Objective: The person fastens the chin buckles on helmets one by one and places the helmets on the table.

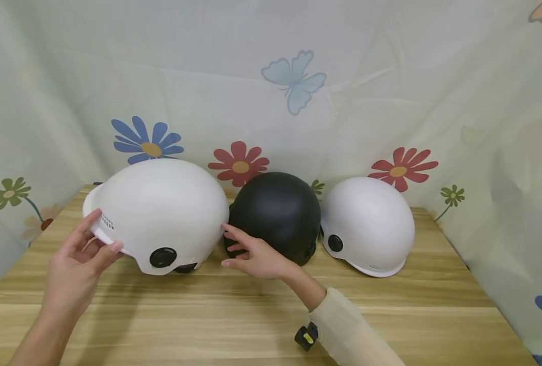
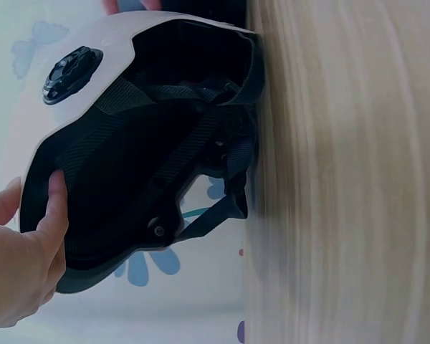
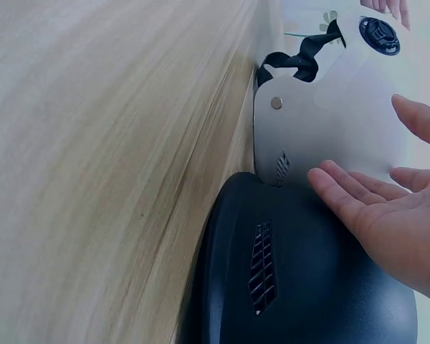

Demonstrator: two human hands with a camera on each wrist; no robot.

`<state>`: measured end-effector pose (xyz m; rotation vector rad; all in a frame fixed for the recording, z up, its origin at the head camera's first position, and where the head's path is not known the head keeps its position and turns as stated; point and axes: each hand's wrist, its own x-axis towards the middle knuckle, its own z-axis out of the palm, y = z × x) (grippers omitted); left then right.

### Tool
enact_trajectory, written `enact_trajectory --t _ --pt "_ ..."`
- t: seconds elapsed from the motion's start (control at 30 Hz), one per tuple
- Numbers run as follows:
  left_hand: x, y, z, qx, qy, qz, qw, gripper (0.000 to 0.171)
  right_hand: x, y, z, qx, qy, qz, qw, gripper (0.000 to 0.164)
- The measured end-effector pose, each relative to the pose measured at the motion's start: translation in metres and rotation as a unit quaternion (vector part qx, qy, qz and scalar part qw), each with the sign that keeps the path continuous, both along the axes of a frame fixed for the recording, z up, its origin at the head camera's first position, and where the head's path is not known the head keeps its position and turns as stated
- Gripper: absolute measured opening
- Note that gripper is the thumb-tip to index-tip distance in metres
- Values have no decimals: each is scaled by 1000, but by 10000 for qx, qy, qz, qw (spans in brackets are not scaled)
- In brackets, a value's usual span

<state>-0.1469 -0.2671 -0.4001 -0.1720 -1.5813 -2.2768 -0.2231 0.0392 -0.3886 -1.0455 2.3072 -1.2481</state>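
My left hand point(image 1: 76, 262) grips the brim of a glossy white helmet point(image 1: 166, 208) at the left. That brim is raised, and the helmet tilts with its other end low at the table. From the left wrist view, a digit reaches inside against the black lining point(image 2: 122, 186), and a black chin strap point(image 2: 233, 179) hangs from the opening. Beside the helmet's right end is my right hand point(image 1: 262, 256), palm toward it, fingers loosely extended; its fingertips look to be touching the shell. Behind that hand stands a black helmet point(image 1: 280, 213), close against the white one.
Another white helmet point(image 1: 369, 223) rests to the right of the black one. All are on a wood-grain table point(image 1: 252, 325). A flower-printed curtain point(image 1: 198, 107) hangs behind and along both sides.
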Motion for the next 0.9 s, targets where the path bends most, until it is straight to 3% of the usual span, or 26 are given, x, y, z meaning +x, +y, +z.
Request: enact_trajectory --t 0.23,0.5,0.9 --pt "1 2 1 -622 -254 286 9973 76 0 0 -2 -35 -25 -14 10000 73" --pt "3 2 3 -1377 -682 512 9868 80 0 -1 -5 -239 -50 -7 9997 73" --pt "3 -3 2 -1391 -917 317 9855 83 -4 -4 -8 -202 0 -56 9998 75"
